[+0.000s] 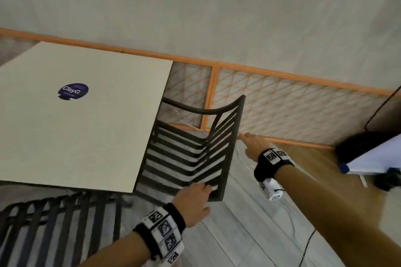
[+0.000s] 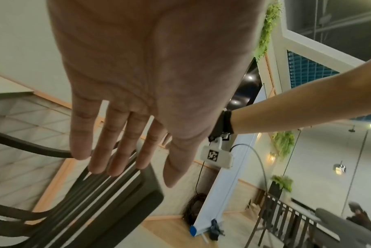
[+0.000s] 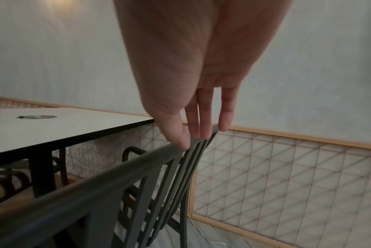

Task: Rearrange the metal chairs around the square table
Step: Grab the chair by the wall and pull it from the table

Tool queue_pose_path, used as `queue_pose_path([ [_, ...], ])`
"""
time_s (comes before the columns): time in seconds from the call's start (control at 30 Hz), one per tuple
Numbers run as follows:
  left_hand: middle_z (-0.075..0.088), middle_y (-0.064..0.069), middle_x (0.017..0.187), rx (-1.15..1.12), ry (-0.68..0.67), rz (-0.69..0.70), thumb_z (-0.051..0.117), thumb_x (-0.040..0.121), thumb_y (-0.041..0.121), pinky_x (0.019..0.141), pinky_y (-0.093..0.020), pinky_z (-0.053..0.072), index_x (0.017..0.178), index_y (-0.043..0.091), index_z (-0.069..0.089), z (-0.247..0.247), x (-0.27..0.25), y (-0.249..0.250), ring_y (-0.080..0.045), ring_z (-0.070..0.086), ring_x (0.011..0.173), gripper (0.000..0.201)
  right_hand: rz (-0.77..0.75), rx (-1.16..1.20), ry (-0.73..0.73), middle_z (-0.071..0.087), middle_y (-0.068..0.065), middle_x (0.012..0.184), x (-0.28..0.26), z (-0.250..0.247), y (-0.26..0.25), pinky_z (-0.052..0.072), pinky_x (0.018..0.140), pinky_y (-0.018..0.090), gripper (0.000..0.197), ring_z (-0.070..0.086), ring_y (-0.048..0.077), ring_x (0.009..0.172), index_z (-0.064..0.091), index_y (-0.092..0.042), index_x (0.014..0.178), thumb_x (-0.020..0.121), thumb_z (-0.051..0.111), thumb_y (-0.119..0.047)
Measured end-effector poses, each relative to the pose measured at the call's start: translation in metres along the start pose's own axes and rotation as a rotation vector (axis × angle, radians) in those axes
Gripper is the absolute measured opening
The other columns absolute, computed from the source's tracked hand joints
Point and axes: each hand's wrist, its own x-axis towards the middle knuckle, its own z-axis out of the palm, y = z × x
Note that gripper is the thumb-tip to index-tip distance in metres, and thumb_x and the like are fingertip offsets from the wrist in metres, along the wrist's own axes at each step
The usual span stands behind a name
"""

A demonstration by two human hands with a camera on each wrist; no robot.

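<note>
The square beige table carries a round purple sticker. A dark metal chair with a slatted back stands at the table's right side, its seat tucked partly under the top. My left hand is at the near end of the chair's top rail. In the left wrist view its fingers are straight over the rail corner. My right hand reaches the far end of the rail. There its straight fingertips and thumb touch the rail, not curled round it.
A second metal chair stands at the table's near side, bottom left. A wall with an orange-framed lattice panel runs close behind the chair. A white rolled banner lies on the floor at right, and a cable crosses the floor.
</note>
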Motion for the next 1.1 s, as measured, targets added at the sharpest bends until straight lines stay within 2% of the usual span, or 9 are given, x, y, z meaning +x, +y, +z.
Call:
queue_pose_path([
  [0.1,0.043,-0.011,0.136,-0.073,-0.029,-0.017,0.054,0.088,0.033,0.105,-0.045,0.042,0.139,0.017,0.028,-0.002,0.051,0.011,-0.029,0.046,0.123,0.059,-0.037,-0.066,0.053,0.04,0.012,0.148,0.039,0.008,0.014,0.042,0.1,0.045,0.068,0.043,0.033,0.132,0.04,-0.025,0.141,0.083,0.051,0.008],
  [0.23,0.034,-0.022,0.142,-0.088,-0.107,-0.092,0.055,0.09,0.027,0.101,-0.049,0.045,0.148,0.027,0.002,0.01,0.106,0.02,-0.04,0.049,0.119,0.079,-0.131,-0.19,-0.012,0.011,0.01,0.162,0.09,0.031,0.03,0.02,0.118,0.05,0.071,0.008,0.031,0.149,0.036,-0.031,0.144,0.086,0.054,0.005],
  [0.3,0.041,-0.027,0.137,-0.127,-0.122,-0.146,0.053,0.091,0.019,0.097,-0.048,0.048,0.148,0.032,-0.008,0.016,0.124,0.019,-0.04,0.055,0.112,0.084,-0.169,-0.173,-0.01,0.014,0.009,0.161,0.114,0.034,0.04,0.016,0.119,0.052,0.057,0.002,0.032,0.149,0.046,-0.032,0.138,0.091,0.053,-0.002],
  [0.37,0.055,-0.026,0.118,-0.182,-0.084,-0.173,0.049,0.092,0.008,0.087,-0.042,0.051,0.147,0.037,-0.009,0.018,0.135,0.019,-0.036,0.061,0.097,0.085,-0.216,-0.108,-0.07,0.022,0.007,0.16,0.133,0.033,0.047,0.01,0.119,0.058,0.046,-0.001,0.033,0.149,0.057,-0.032,0.129,0.091,0.054,-0.005],
  [0.43,0.057,-0.022,0.101,-0.249,-0.055,-0.179,0.047,0.091,0.004,0.078,-0.04,0.05,0.147,0.04,-0.006,0.018,0.14,0.02,-0.034,0.06,0.086,0.085,-0.264,-0.099,-0.144,0.027,0.003,0.158,0.146,0.031,0.051,0.003,0.116,0.066,0.042,-0.003,0.033,0.149,0.063,-0.033,0.119,0.089,0.056,-0.004],
  [0.57,0.057,-0.024,0.108,-0.289,-0.018,-0.21,0.051,0.091,0.006,0.086,-0.044,0.055,0.147,0.039,-0.002,0.016,0.151,0.017,-0.035,0.062,0.095,0.084,-0.385,-0.16,-0.212,0.029,-0.006,0.157,0.172,0.027,0.058,-0.003,0.108,0.076,0.044,-0.004,0.035,0.148,0.066,-0.038,0.116,0.089,0.057,-0.004],
  [0.8,0.058,-0.02,0.102,-0.361,0.127,-0.259,0.055,0.091,0.009,0.087,-0.042,0.056,0.148,0.038,0.003,0.002,0.188,0.006,-0.03,0.061,0.089,0.082,-0.47,-0.222,-0.164,0.031,-0.006,0.157,0.226,0.012,0.058,-0.002,0.109,0.075,0.044,0.001,0.036,0.148,0.065,-0.038,0.119,0.089,0.057,-0.006],
  [1.0,0.055,-0.011,0.084,-0.352,0.224,-0.29,0.057,0.088,0.01,0.081,-0.041,0.057,0.147,0.04,0.003,-0.011,0.211,-0.016,-0.026,0.061,0.079,0.086,-0.523,-0.256,-0.146,0.028,-0.004,0.158,0.272,0.0,0.047,-0.002,0.11,0.074,0.051,0.002,0.034,0.149,0.058,-0.04,0.127,0.093,0.052,-0.004],
  [1.1,0.059,-0.014,0.084,-0.342,0.253,-0.318,0.057,0.086,0.011,0.078,-0.041,0.058,0.146,0.041,0.002,-0.017,0.218,-0.027,-0.026,0.062,0.076,0.086,-0.549,-0.264,-0.13,0.028,-0.003,0.158,0.292,-0.005,0.038,-0.001,0.11,0.073,0.053,0.002,0.033,0.149,0.054,-0.04,0.131,0.092,0.052,-0.003],
])
